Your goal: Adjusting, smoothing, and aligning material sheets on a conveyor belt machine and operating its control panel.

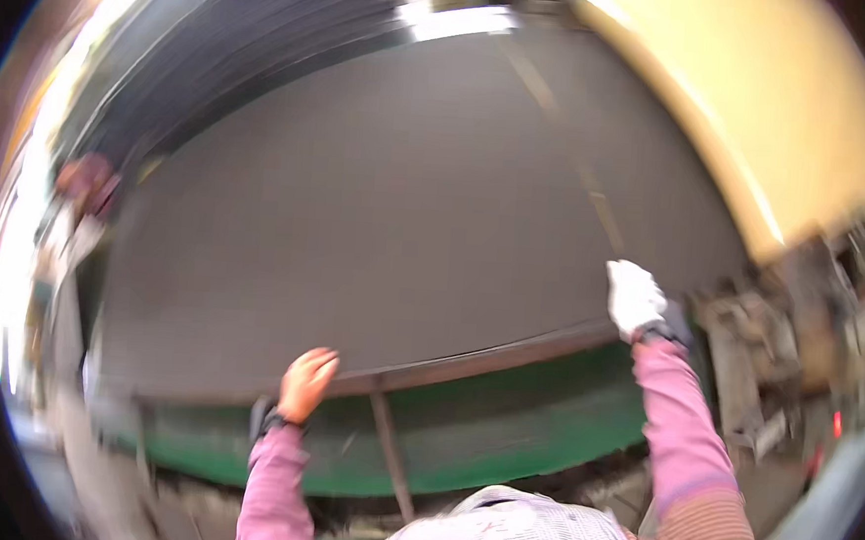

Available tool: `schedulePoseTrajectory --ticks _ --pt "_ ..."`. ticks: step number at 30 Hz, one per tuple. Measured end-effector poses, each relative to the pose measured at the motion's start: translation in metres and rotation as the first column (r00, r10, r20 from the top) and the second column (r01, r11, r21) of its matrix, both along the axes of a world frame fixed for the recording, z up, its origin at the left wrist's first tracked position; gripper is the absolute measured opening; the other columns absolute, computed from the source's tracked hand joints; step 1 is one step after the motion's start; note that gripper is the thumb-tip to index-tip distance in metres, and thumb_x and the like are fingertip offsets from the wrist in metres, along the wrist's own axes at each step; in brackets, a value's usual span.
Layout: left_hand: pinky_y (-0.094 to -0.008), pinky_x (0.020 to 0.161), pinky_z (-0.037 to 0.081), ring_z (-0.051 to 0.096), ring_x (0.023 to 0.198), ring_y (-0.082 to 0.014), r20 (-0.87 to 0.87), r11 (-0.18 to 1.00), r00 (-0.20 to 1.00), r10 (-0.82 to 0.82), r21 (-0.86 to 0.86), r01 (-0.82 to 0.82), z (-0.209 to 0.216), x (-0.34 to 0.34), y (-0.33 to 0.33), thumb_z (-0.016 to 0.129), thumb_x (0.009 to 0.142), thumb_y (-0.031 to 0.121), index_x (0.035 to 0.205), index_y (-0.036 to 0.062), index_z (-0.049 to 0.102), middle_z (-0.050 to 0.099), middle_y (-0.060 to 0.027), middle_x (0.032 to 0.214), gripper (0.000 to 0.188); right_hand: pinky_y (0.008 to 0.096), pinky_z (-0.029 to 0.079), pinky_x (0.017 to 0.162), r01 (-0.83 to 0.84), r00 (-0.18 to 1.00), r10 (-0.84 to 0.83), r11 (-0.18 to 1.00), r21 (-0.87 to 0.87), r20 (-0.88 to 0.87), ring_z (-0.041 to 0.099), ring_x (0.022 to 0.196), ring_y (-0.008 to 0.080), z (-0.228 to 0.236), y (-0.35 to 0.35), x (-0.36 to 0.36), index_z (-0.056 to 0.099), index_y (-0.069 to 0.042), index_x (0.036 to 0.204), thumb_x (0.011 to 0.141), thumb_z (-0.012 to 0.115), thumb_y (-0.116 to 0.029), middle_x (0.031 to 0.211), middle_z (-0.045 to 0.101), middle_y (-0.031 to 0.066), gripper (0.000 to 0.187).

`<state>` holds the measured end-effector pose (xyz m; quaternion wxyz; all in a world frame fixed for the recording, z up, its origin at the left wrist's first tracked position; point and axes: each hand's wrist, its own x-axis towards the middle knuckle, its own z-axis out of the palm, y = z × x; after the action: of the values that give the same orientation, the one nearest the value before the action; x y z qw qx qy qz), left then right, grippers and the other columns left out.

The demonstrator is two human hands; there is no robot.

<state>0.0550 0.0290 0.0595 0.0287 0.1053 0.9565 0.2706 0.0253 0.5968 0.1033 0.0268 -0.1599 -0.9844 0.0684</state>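
A large dark grey flat sheet (387,198) spreads out before me, its near edge slightly curved in this view. At that near edge, left of the middle, my bare left hand (307,385) rests with its fingers reaching onto the border; it seems to hold nothing. My right hand (636,299), in a white glove, is over the sheet's right near part with its fingers curled in. From beside that glove a thin, broken yellowish strip (602,213) runs away toward the far edge. Blur hides what, if anything, the glove holds.
Beneath the sheet's near edge is a green surface (522,424) with a thin upright bar (390,446). A big cream-yellow panel (760,102) rises at the right. Blurred metal parts (775,340) stand below it. Another person (80,209) is at the far left.
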Motion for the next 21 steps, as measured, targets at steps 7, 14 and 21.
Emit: schedulePoseTrajectory --ticks 7,14,21 --pt "-0.0401 0.091 0.045 0.055 0.104 -0.0290 0.022 0.990 1.000 0.016 -0.142 -0.013 -0.040 0.002 -0.035 0.067 0.086 0.029 0.100 0.0115 0.075 0.061 -0.0124 0.114 0.024 0.0465 0.050 0.088 0.417 0.899 -0.434 0.888 -0.194 -0.055 0.061 0.104 0.0381 -0.012 0.112 0.032 0.062 -0.013 0.114 0.097 0.044 -0.038 0.113 0.065 0.0159 0.036" --pt "-0.0404 0.086 0.045 0.054 0.098 -0.0292 -0.019 0.972 0.993 -0.118 -0.208 0.111 -0.011 0.007 0.079 0.068 0.085 0.029 0.100 0.0111 0.075 0.060 -0.0111 0.109 0.024 0.0317 0.054 0.074 -0.036 0.849 0.074 0.996 0.083 -0.524 0.062 0.089 0.0227 0.034 0.025 0.109 0.065 -0.017 0.103 0.080 0.059 -0.017 0.109 0.066 0.0058 0.024" --pt "-0.0423 0.089 0.045 0.054 0.100 -0.0320 -0.076 0.973 0.985 -0.155 -0.184 0.139 -0.010 0.008 0.201 0.066 0.086 0.037 0.102 0.0112 0.074 0.060 -0.0145 0.109 0.032 0.0342 0.055 0.077 -0.401 0.820 0.121 0.819 -0.410 -0.559 0.065 0.094 0.0256 0.033 -0.088 0.206 0.066 -0.014 0.106 0.078 0.070 -0.011 0.114 0.066 0.0074 0.029"
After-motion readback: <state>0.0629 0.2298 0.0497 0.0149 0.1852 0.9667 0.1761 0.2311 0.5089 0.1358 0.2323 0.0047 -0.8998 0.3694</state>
